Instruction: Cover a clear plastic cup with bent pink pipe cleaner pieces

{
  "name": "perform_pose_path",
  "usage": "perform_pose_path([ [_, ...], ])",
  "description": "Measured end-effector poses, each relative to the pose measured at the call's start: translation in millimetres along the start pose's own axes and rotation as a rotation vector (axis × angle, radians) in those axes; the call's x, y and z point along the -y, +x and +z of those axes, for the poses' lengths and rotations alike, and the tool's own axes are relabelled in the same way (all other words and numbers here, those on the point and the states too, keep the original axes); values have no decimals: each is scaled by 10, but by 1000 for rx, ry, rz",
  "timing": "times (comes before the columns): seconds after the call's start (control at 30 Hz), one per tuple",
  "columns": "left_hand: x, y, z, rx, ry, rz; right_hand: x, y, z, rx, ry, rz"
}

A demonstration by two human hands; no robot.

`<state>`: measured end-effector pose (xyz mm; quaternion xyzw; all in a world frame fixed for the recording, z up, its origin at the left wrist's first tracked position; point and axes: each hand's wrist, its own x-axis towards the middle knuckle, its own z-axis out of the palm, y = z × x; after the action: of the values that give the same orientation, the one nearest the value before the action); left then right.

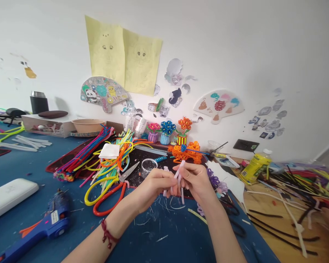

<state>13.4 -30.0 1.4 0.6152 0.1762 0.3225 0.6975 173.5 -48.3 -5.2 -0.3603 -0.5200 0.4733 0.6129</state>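
Observation:
My left hand [153, 184] and my right hand [196, 180] meet above the blue table mat [159, 233], fingers pinched together. Both grip thin pale pink and white pipe cleaners [178, 174] that stick up between the fingertips and hang below them. A red string bracelet [107, 233] circles my left wrist. Just behind the hands lies an orange pipe-cleaner piece [190, 153] with a blue-tipped stick across it. Red-handled scissors [112, 191] lie open to the left of my left hand.
A blue glue gun [41, 226] and a white case [9, 195] lie at the front left. A heap of coloured pipe cleaners [98, 160] fills a tray. Small flower pots [167, 133] stand by the wall. Dark pipe cleaners [290, 219] and a yellow bottle [253, 164] sit right.

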Motion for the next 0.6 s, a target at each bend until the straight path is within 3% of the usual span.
perform_pose_path([
  [0.13,-18,19,11,-44,131,9,-9,12,-7,-66,-89,-41],
  [0.3,74,60,41,-262,437,137,-19,34,-4,-247,-165,-117],
  [0.5,205,36,40,-527,1380,413,-59,35,58,-320,-191,-142],
  [0.6,247,31,24,-595,1638,586,-86,32,84,-293,-190,-144],
])
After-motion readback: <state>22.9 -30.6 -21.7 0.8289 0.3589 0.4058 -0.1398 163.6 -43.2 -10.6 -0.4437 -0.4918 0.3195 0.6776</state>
